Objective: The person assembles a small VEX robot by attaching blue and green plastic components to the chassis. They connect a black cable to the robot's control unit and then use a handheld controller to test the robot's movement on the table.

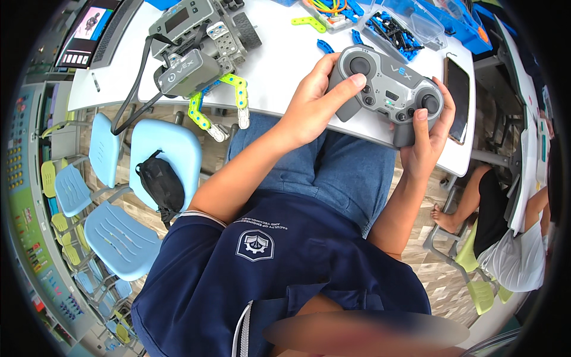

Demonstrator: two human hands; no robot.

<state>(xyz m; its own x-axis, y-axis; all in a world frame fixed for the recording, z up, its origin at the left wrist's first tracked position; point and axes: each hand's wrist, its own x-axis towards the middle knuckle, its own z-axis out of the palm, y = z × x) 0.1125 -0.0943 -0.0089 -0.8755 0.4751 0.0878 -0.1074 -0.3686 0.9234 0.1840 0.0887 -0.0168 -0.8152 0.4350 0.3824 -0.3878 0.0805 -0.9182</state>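
Note:
A grey game-style controller (389,80) with two black thumbsticks is held over the near edge of the white table. My left hand (324,92) wraps its left grip, the thumb lying beside the left thumbstick. Around the right grip my right hand (429,131) is closed, its thumb by the small buttons under the right stick. A tiny green light glows at the controller's middle. To the left stands a grey robot (196,65) built from plastic parts, with yellow-green claw arms (235,89) reaching past the table edge and black cables looping off it.
On the table (279,65) are a tray of black and blue connectors (392,33), a blue bin (464,27), a phone (457,98) and a laptop (89,33). Light blue chairs (122,241) stand at left, one bearing a black bag (159,184). Another person (505,238) sits at right.

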